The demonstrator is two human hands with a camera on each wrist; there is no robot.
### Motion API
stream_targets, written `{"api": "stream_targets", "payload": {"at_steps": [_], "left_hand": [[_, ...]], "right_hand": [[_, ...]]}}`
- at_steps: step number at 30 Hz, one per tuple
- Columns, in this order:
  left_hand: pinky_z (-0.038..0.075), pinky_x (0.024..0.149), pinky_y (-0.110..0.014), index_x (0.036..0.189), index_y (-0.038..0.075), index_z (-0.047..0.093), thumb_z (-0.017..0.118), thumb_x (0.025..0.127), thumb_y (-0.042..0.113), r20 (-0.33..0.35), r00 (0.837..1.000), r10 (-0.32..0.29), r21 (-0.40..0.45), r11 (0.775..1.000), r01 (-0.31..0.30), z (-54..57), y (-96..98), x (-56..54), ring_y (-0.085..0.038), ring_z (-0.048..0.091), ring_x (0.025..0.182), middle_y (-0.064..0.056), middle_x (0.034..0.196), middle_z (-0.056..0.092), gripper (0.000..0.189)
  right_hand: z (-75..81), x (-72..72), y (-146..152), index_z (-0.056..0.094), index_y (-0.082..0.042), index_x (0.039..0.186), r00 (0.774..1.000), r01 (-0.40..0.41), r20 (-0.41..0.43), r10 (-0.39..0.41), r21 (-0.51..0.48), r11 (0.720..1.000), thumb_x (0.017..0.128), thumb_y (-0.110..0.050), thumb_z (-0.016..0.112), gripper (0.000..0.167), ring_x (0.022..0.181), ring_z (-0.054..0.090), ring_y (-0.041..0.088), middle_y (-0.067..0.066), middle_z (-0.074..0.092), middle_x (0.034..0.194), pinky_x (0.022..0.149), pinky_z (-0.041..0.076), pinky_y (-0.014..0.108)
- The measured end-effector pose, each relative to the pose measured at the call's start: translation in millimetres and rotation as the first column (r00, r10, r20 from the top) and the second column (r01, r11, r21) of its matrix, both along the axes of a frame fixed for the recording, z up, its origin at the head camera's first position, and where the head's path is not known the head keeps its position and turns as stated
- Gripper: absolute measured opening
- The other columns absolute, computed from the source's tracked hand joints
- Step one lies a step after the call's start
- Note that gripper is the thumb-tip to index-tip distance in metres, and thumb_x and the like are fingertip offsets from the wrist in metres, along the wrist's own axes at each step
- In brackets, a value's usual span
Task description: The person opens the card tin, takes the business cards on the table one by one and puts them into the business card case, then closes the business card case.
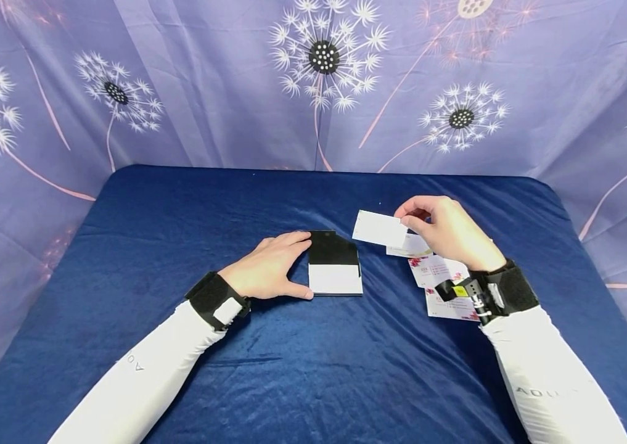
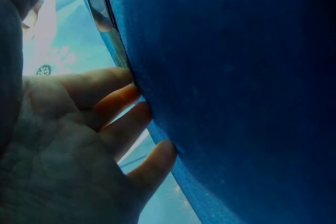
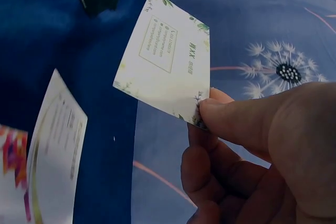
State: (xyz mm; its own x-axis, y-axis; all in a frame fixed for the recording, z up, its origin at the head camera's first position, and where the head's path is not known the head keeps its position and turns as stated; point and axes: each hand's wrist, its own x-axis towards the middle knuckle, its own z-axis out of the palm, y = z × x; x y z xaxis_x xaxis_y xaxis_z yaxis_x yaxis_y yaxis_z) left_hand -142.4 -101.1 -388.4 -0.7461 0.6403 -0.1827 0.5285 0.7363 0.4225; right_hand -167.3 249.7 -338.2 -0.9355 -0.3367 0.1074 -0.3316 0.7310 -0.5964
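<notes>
"Two hands over the desk [image 1: 269, 382], yes? What has each got?"

"One card between them. The right hand [image 1: 446, 231] pinches a single white card [image 1: 378, 227] by one corner, thumb against fingers, up off the cloth."

"And the left hand [image 1: 271, 265]?"

"Grasping nothing. Its fingers are stretched out, with the thumb well apart, and it touches the left side of the case [image 1: 334, 250]: fingertips near the top, thumb at the bottom corner."

"How many cases?"

"One, black with a white lower part, lying in the middle of the desk. The pinched card is just to the right of it and a little farther back."

"Any print on that card?"

"One side has green leaves and one framed block of text; the right wrist view shows it."

"How many cards are lying down?"

"Three that I can make out: one gold-curved card [image 1: 407, 248], partly behind the pinched one, then two red-flowered cards [image 1: 430, 272] nearer the person. The right wrist covers some of that area, so I can't tell whether others are there."

"Behind the desk?"

"One purple curtain [image 1: 224, 80] with three whole white dandelion heads."
</notes>
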Motion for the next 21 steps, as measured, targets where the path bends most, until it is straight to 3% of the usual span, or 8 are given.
{"api": "stream_targets", "payload": {"at_steps": [14,21], "left_hand": [[0.025,0.124,-0.054,0.164,0.0,0.036,0.082,0.088,0.057,-0.015,1.0,-0.003,0.004,1.0,0.003,0.6,-0.2,0.8,-0.029,0.025,0.159,-0.013,0.172,0.029,0.106],[0.025,0.124,-0.055,0.163,-0.001,0.037,0.083,0.087,0.056,-0.006,1.0,0.007,0.011,1.0,-0.007,2.1,0.0,1.4,-0.03,0.026,0.159,-0.014,0.172,0.03,0.106]], "right_hand": [[-9.9,-10.3,-38,0.079,-0.012,0.106,0.993,-0.102,0.062,0.103,-0.017,0.995,0.105,-0.008,0.066,0.013,0.084,0.06,0.021,0.002,0.073,0.097,0.077,0.046,0.036],[-16.8,-14.7,-51,0.079,-0.014,0.107,0.981,-0.184,0.063,0.185,-0.009,0.983,0.106,-0.008,0.065,0.015,0.078,0.059,0.019,0.0,0.072,0.093,0.074,0.047,0.037]]}}
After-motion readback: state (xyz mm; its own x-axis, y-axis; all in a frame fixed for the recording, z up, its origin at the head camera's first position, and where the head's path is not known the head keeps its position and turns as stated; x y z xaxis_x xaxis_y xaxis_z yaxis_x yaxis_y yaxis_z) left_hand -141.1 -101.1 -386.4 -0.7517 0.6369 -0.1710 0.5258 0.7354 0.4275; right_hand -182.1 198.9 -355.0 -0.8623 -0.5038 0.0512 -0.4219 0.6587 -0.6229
